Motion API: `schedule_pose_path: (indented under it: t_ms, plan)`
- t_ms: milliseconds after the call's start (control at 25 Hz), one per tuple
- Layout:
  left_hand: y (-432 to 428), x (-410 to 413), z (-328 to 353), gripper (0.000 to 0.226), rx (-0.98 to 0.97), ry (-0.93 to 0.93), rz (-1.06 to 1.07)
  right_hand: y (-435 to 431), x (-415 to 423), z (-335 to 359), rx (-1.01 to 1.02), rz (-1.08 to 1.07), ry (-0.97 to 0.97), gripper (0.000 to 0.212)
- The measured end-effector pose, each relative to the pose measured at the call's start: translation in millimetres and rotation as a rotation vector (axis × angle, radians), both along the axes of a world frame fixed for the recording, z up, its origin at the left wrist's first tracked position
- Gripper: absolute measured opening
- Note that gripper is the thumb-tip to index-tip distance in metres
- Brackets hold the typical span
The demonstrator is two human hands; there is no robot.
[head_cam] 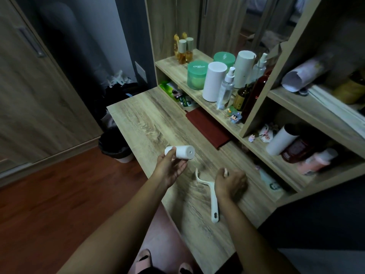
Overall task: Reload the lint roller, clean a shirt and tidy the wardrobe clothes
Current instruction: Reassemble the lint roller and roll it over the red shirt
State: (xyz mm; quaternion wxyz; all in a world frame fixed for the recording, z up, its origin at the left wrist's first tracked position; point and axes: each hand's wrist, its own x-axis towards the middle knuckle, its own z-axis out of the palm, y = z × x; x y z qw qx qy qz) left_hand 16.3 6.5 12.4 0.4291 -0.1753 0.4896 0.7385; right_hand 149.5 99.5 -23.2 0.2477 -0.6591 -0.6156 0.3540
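Observation:
My left hand [169, 169] grips a white lint roll [180, 152] above the wooden tabletop [150, 123], holding it sideways with its flat end facing right. The white lint roller handle [212, 196] lies flat on the tabletop, its bare fork pointing away from me. My right hand [230, 182] hovers beside the handle's head with curled fingers, pinching a small white piece [225, 172] I cannot identify. Two taller white rolls [214, 81] stand on the shelf at the back. No shirt is in view.
The shelf unit [217, 111] on the right holds green jars [197, 74], spray bottles [226, 89], a dark red bottle and small figures. A dark red cloth [207, 127] lies under the shelf. A black-lined bin [116, 147] stands on the floor left of the table. A wardrobe door [39, 86] is at left.

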Motion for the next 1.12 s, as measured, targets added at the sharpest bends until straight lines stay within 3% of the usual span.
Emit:
schedule_pose_path:
  t_ms: [160,440,560,680,800,960,1120]
  plan:
    - [-1.5,-0.9,-1.7,0.046,-0.021,0.023,-0.025,-1.8,3.4,-34.5,-0.356,-0.007,-0.124,0.078]
    - [-4.9,-2.9,-0.1,0.040,-0.012,0.042,-0.020,1.2,-3.4,-51.8,-0.393,0.140,-0.089,0.063]
    - [-9.8,-6.6,-1.3,0.036,-0.052,0.047,-0.033,2.7,-5.4,-57.8,-0.316,0.205,-0.110,0.075]
    - [-16.2,-15.0,-0.6,0.030,-0.099,0.062,-0.060,-6.4,-6.4,-7.1,-0.152,0.453,-0.189,0.049]
    - [-24.3,-20.6,0.3,0.031,-0.159,0.093,-0.154,-7.5,-4.7,28.0,-0.051,0.695,-0.140,0.045]
    - [-31.5,-18.5,-3.9,0.050,-0.223,0.132,-0.299,-3.2,-9.4,44.4,0.105,0.802,-0.197,0.045]
    - [-29.2,-10.8,-4.0,0.049,-0.234,0.225,-0.407,-4.9,-13.3,50.1,0.148,0.852,-0.247,0.042]
